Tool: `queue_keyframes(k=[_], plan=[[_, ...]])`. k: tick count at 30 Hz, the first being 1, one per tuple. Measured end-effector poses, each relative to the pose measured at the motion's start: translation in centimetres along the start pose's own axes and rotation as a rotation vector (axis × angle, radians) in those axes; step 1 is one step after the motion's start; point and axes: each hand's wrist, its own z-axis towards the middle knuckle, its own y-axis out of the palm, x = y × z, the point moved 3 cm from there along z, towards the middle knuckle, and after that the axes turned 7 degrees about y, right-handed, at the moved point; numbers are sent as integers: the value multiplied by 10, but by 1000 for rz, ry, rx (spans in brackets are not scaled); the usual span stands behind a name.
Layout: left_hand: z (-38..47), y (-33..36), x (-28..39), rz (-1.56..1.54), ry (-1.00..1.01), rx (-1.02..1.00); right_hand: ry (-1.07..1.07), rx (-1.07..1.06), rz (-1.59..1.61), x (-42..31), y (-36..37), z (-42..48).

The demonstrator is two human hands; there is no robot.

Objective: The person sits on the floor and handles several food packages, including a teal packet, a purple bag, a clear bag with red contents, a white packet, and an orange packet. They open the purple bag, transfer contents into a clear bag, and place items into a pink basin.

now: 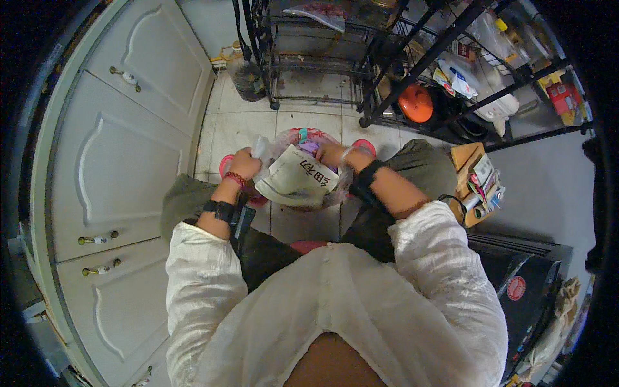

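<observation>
Between my knees stands a round container lined with a clear plastic bag (261, 145); a red patterned rim (316, 133) with a teal patch shows at its far side. A cream paper or cloth bag (295, 179) with large dark writing lies over the near part. My left hand (247, 163) grips the plastic bag's gathered edge at the left. My right hand (331, 155) reaches in at the right, beside a purple item (309, 148); its fingers are blurred and partly hidden, so I cannot tell whether they hold anything.
White cabinets (135, 159) line the left side. Ahead are a black wire rack (314, 65) and a plastic bottle (244, 72) on the tiled floor. To the right, a shelf holds an orange round object (416, 103); a wooden board (466, 159) with packets lies below it.
</observation>
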Motion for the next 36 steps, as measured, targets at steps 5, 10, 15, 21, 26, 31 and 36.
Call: queue_keyframes(k=[5,10,15,21,26,31,36], plan=[[18,5,7,-62,-29,43,481,106,51,118,29,-12],[29,8,-7,-126,61,58,748,125,858,123,117,-54],[26,14,-8,-264,192,141,805,351,1258,107,99,-65],[14,23,19,-459,248,176,752,937,1176,74,55,-70],[2,32,41,-669,360,93,246,1287,735,12,3,-101],[-22,55,75,-504,545,-50,11,466,1173,-66,-17,-87],[-31,66,73,-242,808,-120,48,86,1346,-109,-31,-87]])
